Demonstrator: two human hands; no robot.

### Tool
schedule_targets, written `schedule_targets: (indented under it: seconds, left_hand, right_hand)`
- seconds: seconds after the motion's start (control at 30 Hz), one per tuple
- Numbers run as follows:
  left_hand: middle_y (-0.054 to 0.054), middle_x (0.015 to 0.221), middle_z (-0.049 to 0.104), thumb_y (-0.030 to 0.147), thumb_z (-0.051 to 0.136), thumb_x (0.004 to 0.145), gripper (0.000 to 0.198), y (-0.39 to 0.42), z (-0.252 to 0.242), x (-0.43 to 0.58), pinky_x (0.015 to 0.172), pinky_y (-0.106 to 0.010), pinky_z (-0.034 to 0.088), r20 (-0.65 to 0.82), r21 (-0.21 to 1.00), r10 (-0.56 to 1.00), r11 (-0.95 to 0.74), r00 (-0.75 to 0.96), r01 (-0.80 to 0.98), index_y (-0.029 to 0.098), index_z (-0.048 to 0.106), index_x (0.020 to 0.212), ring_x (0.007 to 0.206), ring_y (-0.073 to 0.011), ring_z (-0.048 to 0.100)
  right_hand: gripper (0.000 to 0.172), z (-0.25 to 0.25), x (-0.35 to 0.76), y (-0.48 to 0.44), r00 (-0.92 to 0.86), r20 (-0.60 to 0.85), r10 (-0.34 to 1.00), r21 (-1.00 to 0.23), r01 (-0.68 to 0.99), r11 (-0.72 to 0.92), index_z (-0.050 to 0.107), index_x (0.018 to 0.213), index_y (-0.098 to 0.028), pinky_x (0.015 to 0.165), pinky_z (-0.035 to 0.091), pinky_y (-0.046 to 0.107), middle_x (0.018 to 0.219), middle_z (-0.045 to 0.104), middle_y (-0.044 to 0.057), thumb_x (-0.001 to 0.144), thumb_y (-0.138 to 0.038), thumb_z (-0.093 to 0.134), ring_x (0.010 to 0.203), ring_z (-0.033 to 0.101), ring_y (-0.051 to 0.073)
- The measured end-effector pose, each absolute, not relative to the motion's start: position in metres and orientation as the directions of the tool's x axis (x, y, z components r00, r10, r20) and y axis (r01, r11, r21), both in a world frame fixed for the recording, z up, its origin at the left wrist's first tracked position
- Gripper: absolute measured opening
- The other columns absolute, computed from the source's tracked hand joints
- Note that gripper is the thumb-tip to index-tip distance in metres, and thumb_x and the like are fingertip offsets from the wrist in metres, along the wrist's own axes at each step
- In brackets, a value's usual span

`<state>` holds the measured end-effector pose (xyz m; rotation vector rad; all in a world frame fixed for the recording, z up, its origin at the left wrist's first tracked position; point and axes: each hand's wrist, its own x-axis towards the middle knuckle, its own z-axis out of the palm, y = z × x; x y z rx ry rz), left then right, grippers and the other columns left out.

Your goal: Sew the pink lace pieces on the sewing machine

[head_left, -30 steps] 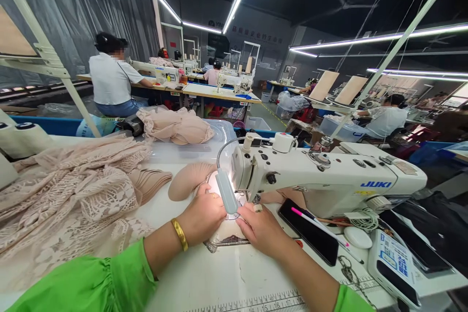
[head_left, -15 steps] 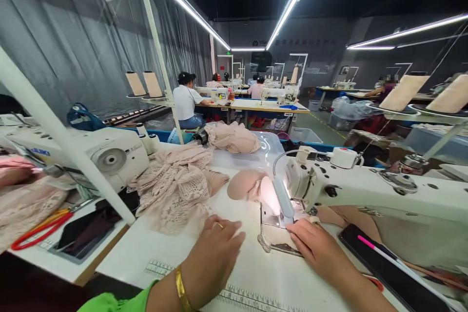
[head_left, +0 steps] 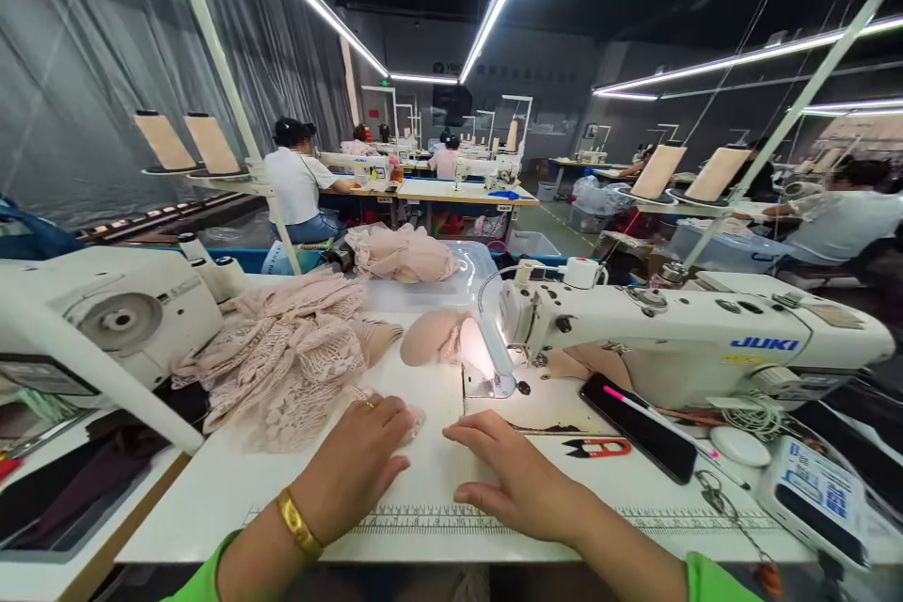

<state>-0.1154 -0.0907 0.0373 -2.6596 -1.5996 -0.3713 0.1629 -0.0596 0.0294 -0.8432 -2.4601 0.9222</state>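
My left hand (head_left: 356, 461) is low over the white sewing table (head_left: 430, 527), its fingers bent down on a small beige lace piece (head_left: 413, 423) that shows past the fingertips. The thumb stands apart from the fingers. To its right, my right hand (head_left: 518, 475) hovers near the table with spread fingers and nothing in it. A pile of beige lace fabric (head_left: 310, 348) lies beyond my left hand. Ahead, a beige moulded bra cup (head_left: 427, 339) rests at the lit needle area of the sewing machine (head_left: 677, 329).
Orange thread snips (head_left: 598, 448), a black phone (head_left: 641, 428) and a pink-tipped pen (head_left: 656, 414) lie on the right. A printed ruler (head_left: 423, 519) runs along the front edge. A clear plastic bin (head_left: 472, 268) stands behind. Co-workers sit further back and at the right.
The view has turned to the right. My right hand has left the machine's needle area and come back toward my left hand. A bit of lace now shows at my left fingertips.
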Motion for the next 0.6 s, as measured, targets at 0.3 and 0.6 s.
schedule_targets:
  seconds: [0.3, 0.6]
  left_hand:
    - [-0.003, 0.081, 0.065, 0.053, 0.057, 0.099, 0.036, -0.096, 0.065, -0.100, 0.068, -0.030, 0.045, 0.101, 0.838, 0.975, -0.190, 0.195, 0.512, 0.021, 0.069, 0.088, 0.075, -0.0201, 0.058]
    - [-0.004, 0.091, 0.071, 0.058, 0.091, 0.069, 0.050, -0.089, 0.041, -0.069, 0.080, -0.030, 0.056, -0.299, 0.885, 0.921, 0.366, 0.251, -0.289, 0.020, 0.075, 0.097, 0.082, -0.0190, 0.063]
  right_hand:
    - [0.082, 0.020, 0.144, -0.070, -0.602, 0.127, 0.789, -0.937, 0.189, 0.295, 0.049, 0.154, -0.030, 0.114, 0.043, 0.047, 0.150, 0.055, 0.011, 0.082, -0.045, 0.088, 0.134, 0.052, 0.030]
    - [0.055, 0.012, 0.130, -0.050, -0.456, -0.079, 0.886, -0.957, -0.213, -0.195, 0.069, 0.093, -0.020, 0.076, 0.050, 0.033, 0.081, 0.067, 0.001, 0.078, -0.072, 0.080, 0.078, 0.061, 0.020]
